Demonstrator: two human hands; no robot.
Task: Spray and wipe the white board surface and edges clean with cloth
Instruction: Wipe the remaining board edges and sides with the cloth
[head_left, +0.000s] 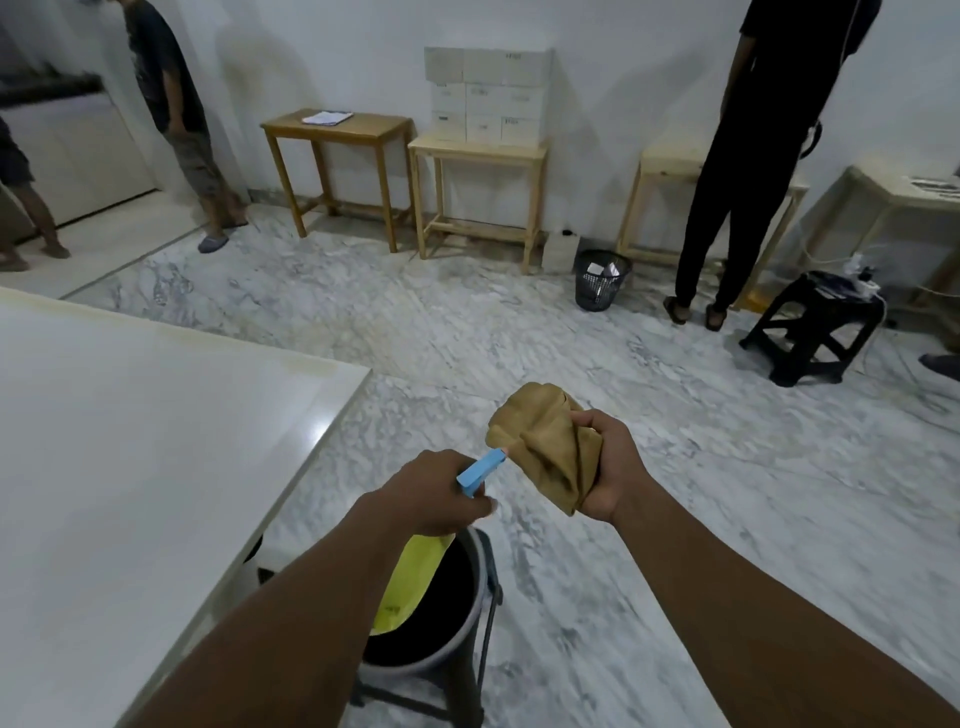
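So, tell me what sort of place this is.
Probably a plain workroom or storeroom: marble floor, small wooden tables along the wall, one stacked with white boxes, and a mesh wastebasket.

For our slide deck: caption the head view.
Left hand aims spray bottle at cloth bunched in right hand.

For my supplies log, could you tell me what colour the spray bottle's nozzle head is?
Light blue; the spray bottle body is yellow. It shows in the head view, in the left hand.

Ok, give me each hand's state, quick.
Left hand: closed on the spray bottle, nozzle aimed at the cloth.
Right hand: closed on the cloth.
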